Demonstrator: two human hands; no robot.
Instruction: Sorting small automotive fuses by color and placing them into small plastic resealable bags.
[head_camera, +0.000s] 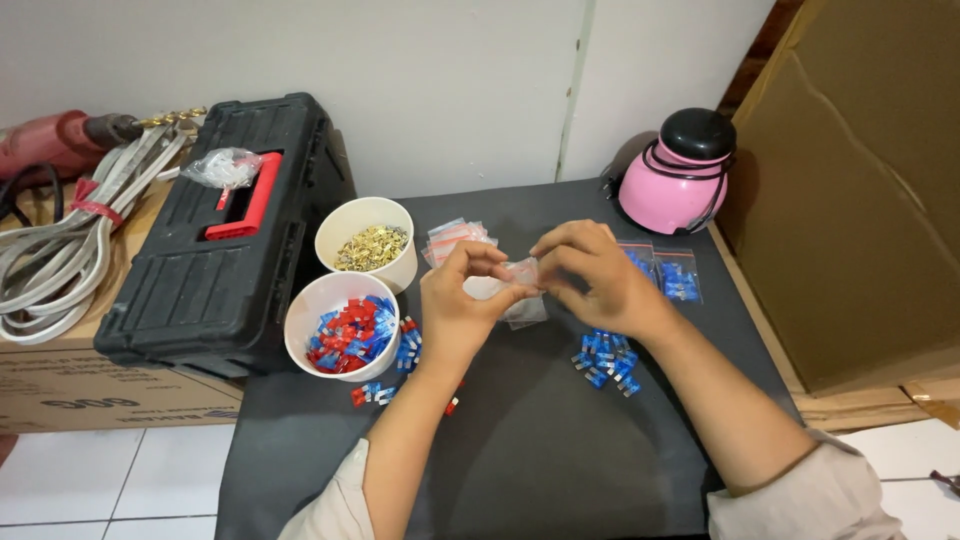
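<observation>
Both hands, left hand (455, 300) and right hand (590, 268), pinch one small clear bag (520, 285).

The small clear bag (520, 290) is half covered by the fingers of the left hand (455, 305) and the right hand (590, 272), and whether anything lies inside it cannot be told. The red drill (50, 142) and the cardboard box (860, 190) run off the picture's edges. The brass pieces (370, 247) in 1 cup are too small to identify.
</observation>
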